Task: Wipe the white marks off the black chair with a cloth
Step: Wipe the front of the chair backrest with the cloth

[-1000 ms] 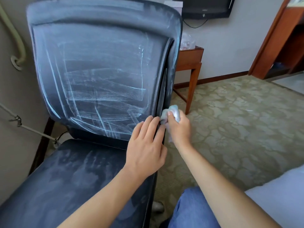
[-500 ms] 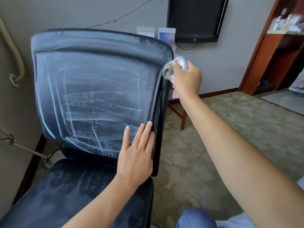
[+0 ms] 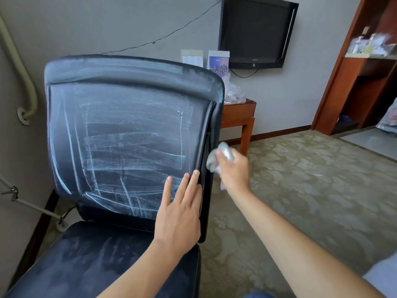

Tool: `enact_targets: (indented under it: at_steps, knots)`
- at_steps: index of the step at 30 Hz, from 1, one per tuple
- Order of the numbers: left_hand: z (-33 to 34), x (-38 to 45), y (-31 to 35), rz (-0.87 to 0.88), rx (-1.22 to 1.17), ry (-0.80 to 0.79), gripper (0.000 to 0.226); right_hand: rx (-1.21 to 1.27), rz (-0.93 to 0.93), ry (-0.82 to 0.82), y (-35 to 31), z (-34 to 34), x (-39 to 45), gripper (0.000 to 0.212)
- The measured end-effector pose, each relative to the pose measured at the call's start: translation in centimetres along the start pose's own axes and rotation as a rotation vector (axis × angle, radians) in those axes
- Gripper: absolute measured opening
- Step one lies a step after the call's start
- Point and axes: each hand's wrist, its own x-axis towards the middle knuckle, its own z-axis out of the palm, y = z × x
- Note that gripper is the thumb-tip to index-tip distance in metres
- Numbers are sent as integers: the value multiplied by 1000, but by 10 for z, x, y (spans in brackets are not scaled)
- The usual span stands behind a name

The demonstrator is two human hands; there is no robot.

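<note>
Left hand [image 3: 179, 214] lies flat, fingers [image 3: 184, 186] straight; right hand [image 3: 233, 168] is curled, arm outstretched.

The wall [image 3: 107, 24] is plain grey. A black television [image 3: 256, 32] is mounted on it at upper centre, with a thin cable [image 3: 163, 38] strung leftward from it across the wall. Below the television, a wooden side table [image 3: 240, 117] stands against the wall; a clear plastic bag [image 3: 233, 91] rests on its top, and two upright cards [image 3: 205, 59] stand behind it. A brown skirting board [image 3: 279, 134] runs along the wall base. The floor is carpet [image 3: 311, 190], olive with a pale pattern. At right, a wooden shelf unit [image 3: 363, 82] holds blurred items. A beige pipe [image 3: 19, 67] runs down the left wall.
</note>
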Motion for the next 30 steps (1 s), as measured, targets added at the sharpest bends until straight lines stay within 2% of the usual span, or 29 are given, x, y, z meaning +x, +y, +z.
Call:
enact_targets:
  at_steps: [3,7,10,14,17,20,26,28,30]
  knots:
    - [1,0,-2,-1,-19,-6,73,87,-154,144,-77,-14,44,23]
    - [0,0,-8,12,-13,-23,75,-7,-173,226,-145,-21,94,30]
    - [0,2,-9,5,-18,-31,76,-1,-143,208,-127,-15,78,32]
    - [0,3,-6,-7,-30,-47,75,-25,-73,124,-48,2,25,30]
    - [-2,3,-4,-11,-16,-81,74,-36,-24,54,-20,3,5,28]
    - [-3,4,-5,-11,-18,-114,75,-13,-66,90,-35,-1,18,28]
    - [-4,3,-8,-2,-13,-141,75,75,-184,241,-110,-5,70,26]
    - [-5,4,-10,0,-2,-148,74,74,-183,246,-106,0,65,27]
    - [-8,5,-10,-4,2,-152,74,84,-177,250,-72,14,44,26]
